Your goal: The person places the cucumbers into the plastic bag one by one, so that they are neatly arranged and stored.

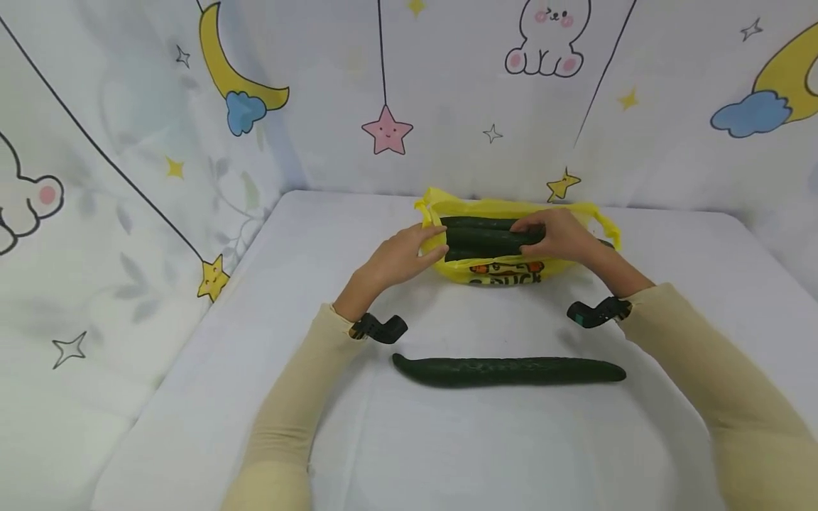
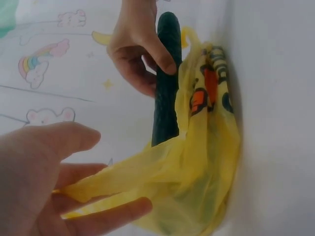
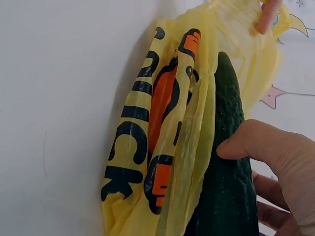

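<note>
A yellow plastic bag (image 1: 450,272) with printed letters lies on its side, its mouth facing me, with several dark green cucumbers in it. My right hand (image 1: 562,235) grips one cucumber (image 1: 482,240) at its right part, thumb on the near side and fingers behind. In the right wrist view the thumb presses on that cucumber (image 3: 227,187), alongside the bag's edge. At the bag's left end is my left hand (image 1: 397,257), fingers spread and fairly straight. The left wrist view shows a strip of the bag (image 2: 123,177) running across those fingers.
Another cucumber (image 1: 511,372) lies crosswise on the white table (image 1: 486,447), nearer to me than the bag. Behind the table hangs a pale backdrop (image 1: 447,85) with printed stars, moons and bears. Each wrist wears a small black camera (image 1: 383,329).
</note>
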`<state>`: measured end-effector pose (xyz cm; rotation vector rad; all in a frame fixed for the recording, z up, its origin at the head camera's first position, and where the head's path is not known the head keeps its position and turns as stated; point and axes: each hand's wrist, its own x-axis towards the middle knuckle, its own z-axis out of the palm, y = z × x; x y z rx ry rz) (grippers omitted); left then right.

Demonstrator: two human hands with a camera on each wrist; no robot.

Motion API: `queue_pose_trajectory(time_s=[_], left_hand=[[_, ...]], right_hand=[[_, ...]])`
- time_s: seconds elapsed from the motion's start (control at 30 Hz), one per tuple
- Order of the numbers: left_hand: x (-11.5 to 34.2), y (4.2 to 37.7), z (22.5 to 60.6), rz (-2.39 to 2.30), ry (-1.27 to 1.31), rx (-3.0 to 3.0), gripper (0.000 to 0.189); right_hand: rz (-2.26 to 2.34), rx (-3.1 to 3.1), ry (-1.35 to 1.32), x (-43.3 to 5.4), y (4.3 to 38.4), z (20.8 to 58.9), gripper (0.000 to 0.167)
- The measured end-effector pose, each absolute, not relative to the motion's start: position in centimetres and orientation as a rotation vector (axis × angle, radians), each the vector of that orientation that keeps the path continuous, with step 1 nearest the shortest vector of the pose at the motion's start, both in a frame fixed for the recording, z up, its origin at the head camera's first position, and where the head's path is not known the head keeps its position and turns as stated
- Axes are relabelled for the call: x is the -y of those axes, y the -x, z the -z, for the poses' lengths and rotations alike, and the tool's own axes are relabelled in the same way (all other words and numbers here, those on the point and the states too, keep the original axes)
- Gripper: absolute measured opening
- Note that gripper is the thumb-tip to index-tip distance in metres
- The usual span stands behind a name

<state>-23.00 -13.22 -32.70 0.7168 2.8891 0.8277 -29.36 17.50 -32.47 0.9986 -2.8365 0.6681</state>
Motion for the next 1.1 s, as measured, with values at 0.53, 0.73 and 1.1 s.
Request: queue_pose_trajectory(time_s=[0.53, 0.73, 1.1], left_hand=[[13.4, 22.6, 32.6, -0.809, -0.714, -2.903, 0.053], [13.0, 22.6, 32.7, -0.802, -0.723, -2.901, 0.052], [12.9, 22.6, 32.5, -0.807, -0.731, -2.902, 0.052]], right_hand=[[-0.778, 2.885, -1.004, -15.7, 31.7, 34.5, 0.034], [-0.831, 2.901, -0.988, -16.3, 31.5, 34.7, 0.035], [-0.885, 2.869, -0.945, -16.5, 31.2, 34.6, 0.031]])
